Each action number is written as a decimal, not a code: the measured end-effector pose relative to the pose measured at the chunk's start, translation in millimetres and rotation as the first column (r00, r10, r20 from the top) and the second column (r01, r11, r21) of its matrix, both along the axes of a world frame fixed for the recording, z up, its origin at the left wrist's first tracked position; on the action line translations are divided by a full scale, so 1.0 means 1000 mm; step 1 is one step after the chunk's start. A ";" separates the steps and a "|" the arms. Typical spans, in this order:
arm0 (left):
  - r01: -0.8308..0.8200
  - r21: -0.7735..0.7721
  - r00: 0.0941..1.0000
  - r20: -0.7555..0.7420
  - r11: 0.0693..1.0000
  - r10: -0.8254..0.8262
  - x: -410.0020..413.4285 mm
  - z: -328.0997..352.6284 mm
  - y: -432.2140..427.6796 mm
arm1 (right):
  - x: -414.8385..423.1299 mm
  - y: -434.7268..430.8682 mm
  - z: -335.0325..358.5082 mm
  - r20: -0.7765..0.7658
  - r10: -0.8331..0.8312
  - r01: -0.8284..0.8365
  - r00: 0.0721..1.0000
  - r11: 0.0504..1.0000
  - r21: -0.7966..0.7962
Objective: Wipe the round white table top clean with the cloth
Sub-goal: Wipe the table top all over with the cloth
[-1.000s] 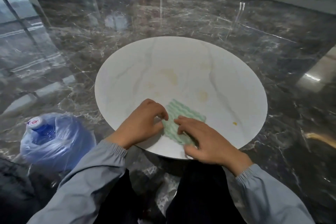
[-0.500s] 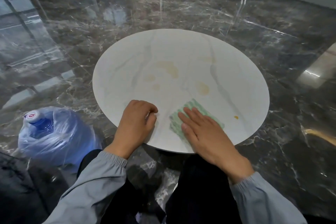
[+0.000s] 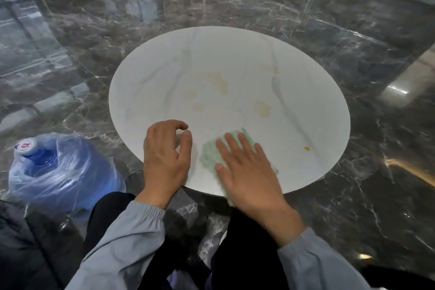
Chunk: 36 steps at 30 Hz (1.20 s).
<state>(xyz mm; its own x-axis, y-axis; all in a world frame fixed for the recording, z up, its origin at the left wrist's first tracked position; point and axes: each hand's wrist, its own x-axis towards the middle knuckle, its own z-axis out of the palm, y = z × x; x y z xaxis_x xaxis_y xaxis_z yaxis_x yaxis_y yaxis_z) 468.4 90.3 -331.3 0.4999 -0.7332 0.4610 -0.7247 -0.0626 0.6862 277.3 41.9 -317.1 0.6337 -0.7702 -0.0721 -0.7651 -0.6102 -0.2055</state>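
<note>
The round white table top (image 3: pixel 306 82) fills the middle of the head view, marked with several pale yellow-brown stains (image 3: pixel 220 82) near its centre and a small orange spot (image 3: pixel 306 148) at the right. A light green cloth (image 3: pixel 210 155) lies flat near the table's front edge. My right hand (image 3: pixel 247 172) presses on it with straight, spread fingers and hides most of it. My left hand (image 3: pixel 166 155) rests at the table's front edge just left of the cloth, fingers loosely curled, holding nothing.
A large blue water bottle (image 3: pixel 58 167) wrapped in clear plastic stands on the dark marble floor (image 3: pixel 376 195) at the left, close to my left knee. My dark trousers (image 3: pixel 247 254) are just under the table's front edge.
Both hands were pinching the cloth; my left hand has let go and moved left. My right hand has flattened on the cloth and slid it slightly right along the front edge.
</note>
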 end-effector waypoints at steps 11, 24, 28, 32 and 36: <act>-0.010 0.199 0.947 0.316 0.980 -0.055 -0.006 -0.004 -0.002 | -0.003 0.004 0.002 -0.003 0.005 -0.005 1.000 1.000 -0.005; -0.014 0.208 0.962 0.270 0.978 -0.043 -0.008 -0.004 0.001 | -0.045 -0.027 0.003 -0.042 -0.194 0.193 0.980 0.981 -0.020; -0.016 0.196 0.963 0.268 0.980 -0.038 -0.006 -0.005 0.001 | -0.045 -0.005 0.000 0.006 -0.071 0.071 0.997 0.997 0.011; -0.012 0.184 0.967 0.254 0.983 -0.035 -0.007 -0.005 0.001 | -0.109 -0.047 -0.002 0.013 -0.314 0.314 0.949 0.949 -0.037; -0.007 0.165 0.964 0.263 0.986 -0.037 -0.006 -0.006 0.001 | -0.094 -0.034 0.001 -0.022 -0.373 0.372 0.928 0.928 -0.030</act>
